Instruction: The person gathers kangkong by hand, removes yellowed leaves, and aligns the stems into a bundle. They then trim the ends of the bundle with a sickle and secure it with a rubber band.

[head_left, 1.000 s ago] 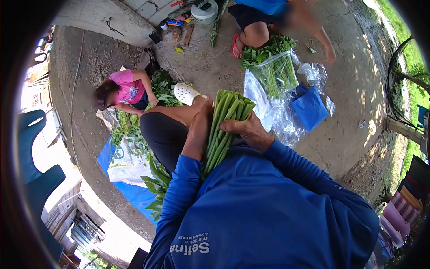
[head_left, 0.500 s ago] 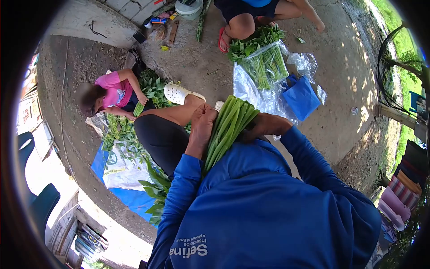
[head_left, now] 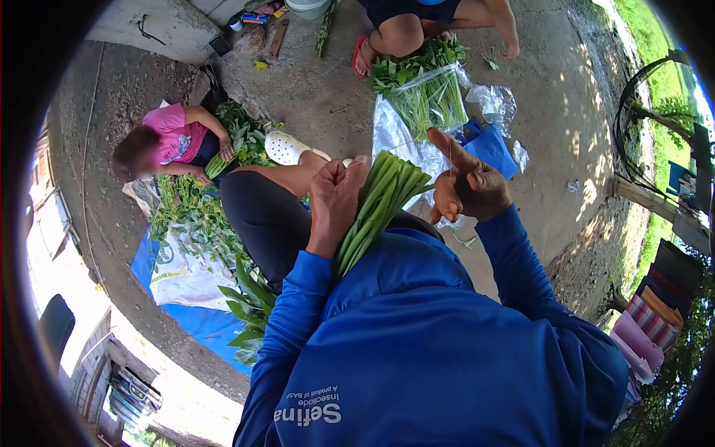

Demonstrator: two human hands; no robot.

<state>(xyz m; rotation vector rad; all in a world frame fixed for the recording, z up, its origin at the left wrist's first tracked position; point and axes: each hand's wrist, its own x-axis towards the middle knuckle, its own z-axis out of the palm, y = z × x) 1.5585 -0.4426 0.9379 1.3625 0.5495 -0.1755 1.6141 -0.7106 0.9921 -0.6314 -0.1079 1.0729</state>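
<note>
Watching remotely, I see the left hand point(head_left: 334, 200) wrapped around the stem bundle point(head_left: 381, 203), its length slanting up-right; the right hand point(head_left: 471, 188) is loosely open just beside.

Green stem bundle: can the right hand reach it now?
Probably yes: the right hand is raised just beside the green stem bundle, with open space between them; the left hand holds its other side.

An outdoor concrete yard point(head_left: 566, 97) beside a rural home, used for sorting vegetables on the ground. Leafy greens point(head_left: 194, 216) are heaped on a blue and white sack sheet point(head_left: 179, 276) at the left, a clear plastic bag of stalks point(head_left: 428, 100) lies farther off, and a bundle of green stalks point(head_left: 376, 208) is held up close. A person in a pink shirt point(head_left: 167, 138) crouches among the greens, sunlit grass point(head_left: 663, 67) edges the far right, and folded cloths point(head_left: 655, 313) are stacked at the near right
</note>
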